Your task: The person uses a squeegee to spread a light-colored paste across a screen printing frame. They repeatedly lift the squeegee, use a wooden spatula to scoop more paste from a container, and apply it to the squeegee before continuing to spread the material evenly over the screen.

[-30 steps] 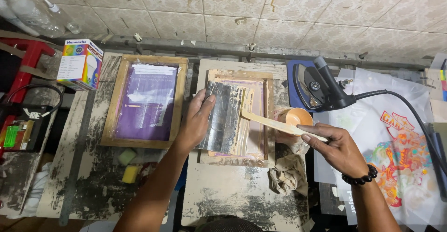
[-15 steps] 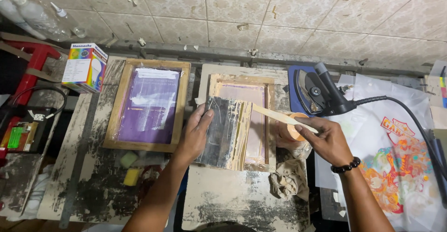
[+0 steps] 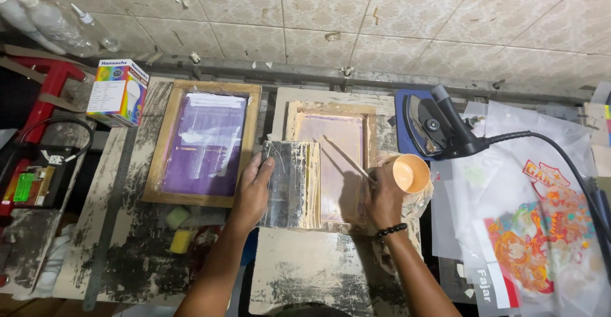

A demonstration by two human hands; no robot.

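My left hand (image 3: pixel 253 186) rests flat on a grey, paint-smeared squeegee block (image 3: pixel 291 184) that lies over the left part of a small wooden screen frame (image 3: pixel 331 114) with pink mesh. My right hand (image 3: pixel 382 196) holds a thin wooden stick (image 3: pixel 347 158) whose far end points over the mesh. An orange cup (image 3: pixel 410 172) tips on its side against the same hand; I cannot tell whether the hand grips it too. A black bead bracelet circles the right wrist.
A larger wooden frame with purple mesh (image 3: pixel 205 142) lies to the left. A colourful small box (image 3: pixel 118 92) stands at the far left. A black iron (image 3: pixel 436 125) with its cord sits to the right, above printed transfer sheets (image 3: pixel 541 221). Sponges (image 3: pixel 179 228) lie near the front.
My right hand has moved left with the stick, from beside the frame to over its right edge. The orange cup now tilts with its mouth showing. My left hand stays on the squeegee.
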